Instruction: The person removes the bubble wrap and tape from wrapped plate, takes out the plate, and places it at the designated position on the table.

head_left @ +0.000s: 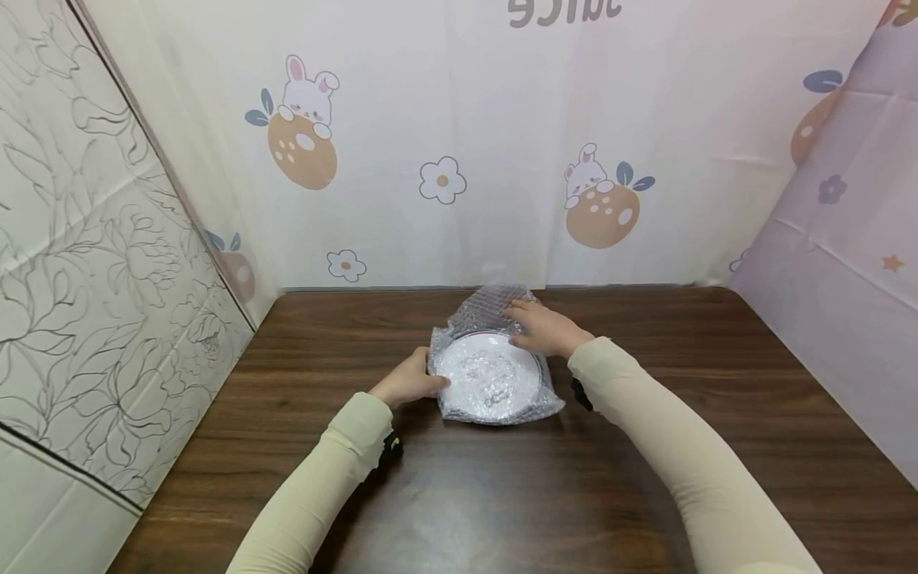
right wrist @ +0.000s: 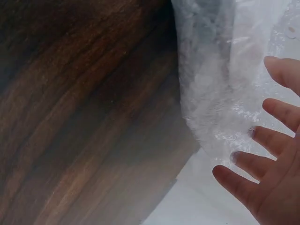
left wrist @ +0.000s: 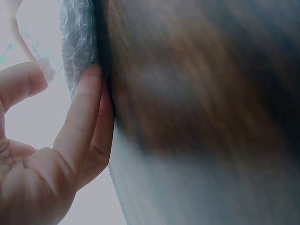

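Observation:
A white round plate [head_left: 488,375] with a printed design lies inside a clear bubble wrap bag [head_left: 548,405]. My left hand [head_left: 412,379] grips the wrapped plate at its left edge, thumb on top. In the left wrist view, the fingers of that hand [left wrist: 51,154] meet the side of the bubble wrap [left wrist: 78,35] close to the tabletop. My right hand [head_left: 547,327] is at the upper right of the plate, over the bag's loose far end. Its fingers are spread over the crinkled bubble wrap [right wrist: 215,108] in the right wrist view.
The brown wooden table [head_left: 502,494] stretches around the package. Behind its far edge hangs a light curtain [head_left: 502,104] with rabbit and flower prints. A white tiled wall [head_left: 93,239] stands on the left, and patterned cloth [head_left: 846,263] on the right.

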